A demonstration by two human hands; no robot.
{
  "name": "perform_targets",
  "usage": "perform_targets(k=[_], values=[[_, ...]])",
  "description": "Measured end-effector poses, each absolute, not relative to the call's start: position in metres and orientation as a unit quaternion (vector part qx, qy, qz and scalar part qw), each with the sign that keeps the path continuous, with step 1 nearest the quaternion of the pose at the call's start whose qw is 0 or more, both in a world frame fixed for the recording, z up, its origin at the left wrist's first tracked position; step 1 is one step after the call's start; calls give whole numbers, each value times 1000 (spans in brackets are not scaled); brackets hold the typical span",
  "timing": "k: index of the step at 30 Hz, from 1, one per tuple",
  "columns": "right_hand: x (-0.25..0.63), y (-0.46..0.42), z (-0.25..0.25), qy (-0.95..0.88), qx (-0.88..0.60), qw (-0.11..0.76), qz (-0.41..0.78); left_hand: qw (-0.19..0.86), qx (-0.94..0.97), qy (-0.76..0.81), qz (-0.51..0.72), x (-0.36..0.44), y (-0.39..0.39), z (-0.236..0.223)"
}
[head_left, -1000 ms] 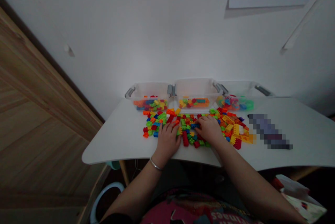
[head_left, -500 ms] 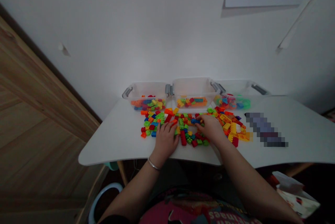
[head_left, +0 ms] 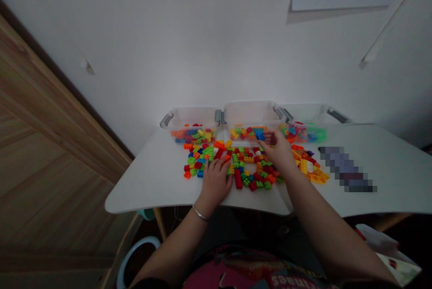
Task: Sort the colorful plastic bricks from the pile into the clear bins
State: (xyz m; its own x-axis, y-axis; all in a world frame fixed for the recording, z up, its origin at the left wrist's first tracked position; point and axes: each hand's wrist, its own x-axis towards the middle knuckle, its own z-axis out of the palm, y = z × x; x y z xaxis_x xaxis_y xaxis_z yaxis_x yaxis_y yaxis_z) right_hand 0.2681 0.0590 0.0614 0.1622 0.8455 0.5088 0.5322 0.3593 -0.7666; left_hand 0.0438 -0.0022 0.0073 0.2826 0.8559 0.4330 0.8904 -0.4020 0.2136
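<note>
My right hand [head_left: 279,151] pinches a blue toy brick [head_left: 259,136] in front of the middle clear bin [head_left: 251,111], above the far edge of the brick pile. Fingers spread, my left hand [head_left: 217,181] rests palm down at the front left of the pile, its fingertips touching loose bricks. The pile of toy bricks [head_left: 238,178] is mixed red, green, yellow, orange and blue. What lies under the left palm is hidden.
The left clear bin [head_left: 194,115] and the right clear bin [head_left: 307,111] flank the middle one, all with bricks inside. A blurred-out flat object [head_left: 346,169] lies on the white table [head_left: 145,185] at right. A wooden panel [head_left: 50,167] stands at left.
My right hand has lifted the blue brick from the pile and moved it away from me, toward the middle bin. My left hand has stayed in about the same place.
</note>
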Motion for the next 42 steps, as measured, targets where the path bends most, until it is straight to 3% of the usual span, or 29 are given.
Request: perform_targets(k=[5, 11, 21, 36, 42], values=[[269, 75, 89, -599, -544, 583, 73, 32, -800, -544, -253, 44, -3, 7], [268, 103, 96, -590, -573, 568, 27, 41, -800, -540, -259, 42, -4, 5], [261, 115, 91, -613, -671, 403, -106, 34, -801, -540, -255, 42, -4, 7], [270, 112, 81, -669, -653, 334, -123, 36, -799, -543, -257, 43, -5, 7], [268, 101, 89, -665, -634, 376, -120, 34, -799, -543, -255, 43, -3, 8]])
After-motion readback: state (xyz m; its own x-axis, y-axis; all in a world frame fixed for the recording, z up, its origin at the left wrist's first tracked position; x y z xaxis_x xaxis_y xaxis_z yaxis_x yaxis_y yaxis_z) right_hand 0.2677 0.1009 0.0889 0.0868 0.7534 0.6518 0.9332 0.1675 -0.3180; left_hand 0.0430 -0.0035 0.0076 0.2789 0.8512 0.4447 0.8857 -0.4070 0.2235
